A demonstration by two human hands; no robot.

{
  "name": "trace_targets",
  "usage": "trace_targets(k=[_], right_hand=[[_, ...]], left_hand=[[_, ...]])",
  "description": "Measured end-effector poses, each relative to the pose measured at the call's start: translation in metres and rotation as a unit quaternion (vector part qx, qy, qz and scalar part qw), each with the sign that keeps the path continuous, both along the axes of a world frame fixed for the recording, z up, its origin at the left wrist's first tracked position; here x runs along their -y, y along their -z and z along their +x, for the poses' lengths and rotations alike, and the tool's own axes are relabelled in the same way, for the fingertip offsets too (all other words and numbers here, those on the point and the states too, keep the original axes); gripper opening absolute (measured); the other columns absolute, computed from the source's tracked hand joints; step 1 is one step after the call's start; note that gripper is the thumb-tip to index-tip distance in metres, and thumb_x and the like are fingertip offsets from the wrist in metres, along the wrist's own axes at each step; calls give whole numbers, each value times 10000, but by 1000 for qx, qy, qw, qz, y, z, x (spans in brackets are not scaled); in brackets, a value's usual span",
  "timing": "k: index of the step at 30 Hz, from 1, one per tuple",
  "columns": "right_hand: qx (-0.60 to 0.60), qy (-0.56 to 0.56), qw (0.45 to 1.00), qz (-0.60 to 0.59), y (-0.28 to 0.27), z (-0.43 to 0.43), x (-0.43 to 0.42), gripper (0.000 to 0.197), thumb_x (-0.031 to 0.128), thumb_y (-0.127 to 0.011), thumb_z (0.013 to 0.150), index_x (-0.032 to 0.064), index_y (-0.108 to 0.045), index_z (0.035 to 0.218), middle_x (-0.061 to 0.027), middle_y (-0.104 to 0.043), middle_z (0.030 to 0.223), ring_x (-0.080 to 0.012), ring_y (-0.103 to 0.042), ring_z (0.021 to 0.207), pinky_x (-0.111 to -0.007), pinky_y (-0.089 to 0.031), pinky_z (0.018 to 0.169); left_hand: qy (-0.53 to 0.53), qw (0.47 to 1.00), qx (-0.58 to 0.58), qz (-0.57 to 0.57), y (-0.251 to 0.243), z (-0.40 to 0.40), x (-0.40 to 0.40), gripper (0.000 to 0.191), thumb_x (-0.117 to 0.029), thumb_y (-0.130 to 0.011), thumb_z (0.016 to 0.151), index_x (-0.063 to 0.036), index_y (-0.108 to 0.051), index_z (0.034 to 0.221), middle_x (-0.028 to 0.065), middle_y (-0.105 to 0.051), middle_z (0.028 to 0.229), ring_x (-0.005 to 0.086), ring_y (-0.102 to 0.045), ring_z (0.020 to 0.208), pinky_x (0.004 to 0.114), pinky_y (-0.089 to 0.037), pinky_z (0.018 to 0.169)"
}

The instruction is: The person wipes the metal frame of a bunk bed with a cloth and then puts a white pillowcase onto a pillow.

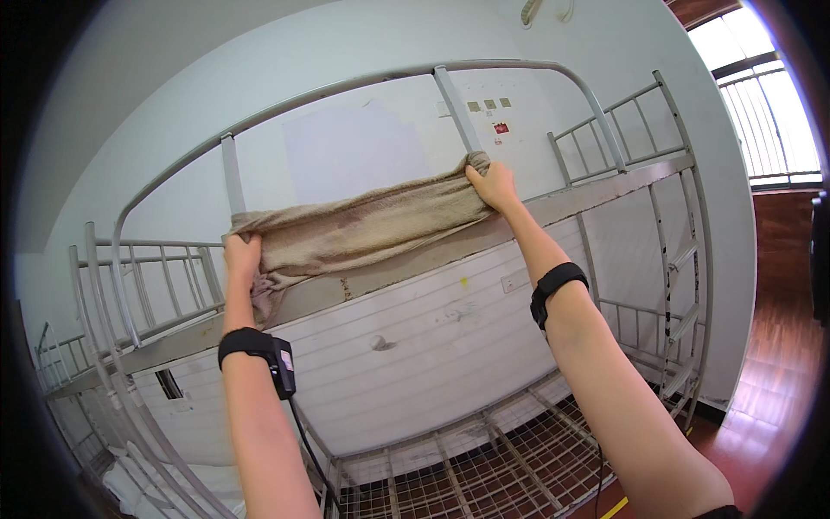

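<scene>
A brownish, stained cloth point(369, 224), like a towel, is stretched lengthwise between my two hands. My left hand point(242, 254) grips its left end, where a bunched corner hangs down beside the wrist. At the other end, my right hand point(495, 187) clasps a gathered fold, thumb on top. The cloth lies against the upper bunk's metal side rail point(389, 276) and covers part of it. Just above, the curved guard rail point(337, 91) of the bunk bed arches over, and its two flat uprights come down behind the cloth near my hands.
Below is the lower bunk's wire mesh base point(454, 473). A metal ladder point(681, 318) stands at the right end. More bunk frames point(162, 279) are on the left, with white bedding point(149, 480) low down. A barred window point(771, 123) lies beyond the wall edge. A cable point(308, 434) hangs from my left wrist device.
</scene>
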State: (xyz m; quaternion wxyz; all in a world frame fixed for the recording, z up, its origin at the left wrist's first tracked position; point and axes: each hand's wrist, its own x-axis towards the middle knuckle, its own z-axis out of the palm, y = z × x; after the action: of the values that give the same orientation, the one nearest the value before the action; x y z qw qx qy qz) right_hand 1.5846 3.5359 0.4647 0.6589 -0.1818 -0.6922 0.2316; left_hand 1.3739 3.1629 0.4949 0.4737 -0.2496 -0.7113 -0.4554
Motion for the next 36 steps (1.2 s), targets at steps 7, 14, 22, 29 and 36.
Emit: trace_targets(k=[7,14,22,29,36], right_hand=[[-9,12,999,43,8,5,3,442,365,-574,741,-63,-580,852,-265,-577,847,-383,-552,844,-414,-439,729],[-49,55,992,107,18,17,3,395,343,-613,713,-11,-545,873,-211,-590,841,-353,-568,812,-411,-448,713],[-54,41,988,136,3,44,-1,354,277,-630,721,61,-471,951,-163,-596,774,-331,-576,767,-420,-444,651],[-22,58,980,188,2,105,-87,318,255,-622,734,34,-457,893,-195,-584,750,-358,-569,743,-424,-445,622],[75,225,950,202,-14,174,-165,295,301,-550,786,19,-512,861,-173,-604,750,-325,-596,728,-387,-466,613]], left_hand=[[-12,999,-31,-5,20,5,-3,347,-157,-535,735,56,-536,1009,226,-588,916,356,-556,886,384,-422,772],[-90,996,4,-7,21,24,-10,284,-124,-502,707,61,-582,909,223,-598,888,327,-577,854,376,-439,746],[-339,933,110,42,23,102,-93,479,-382,-445,830,-32,-474,1156,182,-450,1200,362,-481,1039,440,-391,868],[-229,972,53,-11,-3,106,-171,392,-278,-411,841,-7,-496,1111,206,-493,1134,341,-508,1000,412,-410,843],[-51,996,-56,40,-37,174,-277,349,-260,-401,844,-11,-539,1046,178,-519,1111,294,-503,1018,382,-408,842]])
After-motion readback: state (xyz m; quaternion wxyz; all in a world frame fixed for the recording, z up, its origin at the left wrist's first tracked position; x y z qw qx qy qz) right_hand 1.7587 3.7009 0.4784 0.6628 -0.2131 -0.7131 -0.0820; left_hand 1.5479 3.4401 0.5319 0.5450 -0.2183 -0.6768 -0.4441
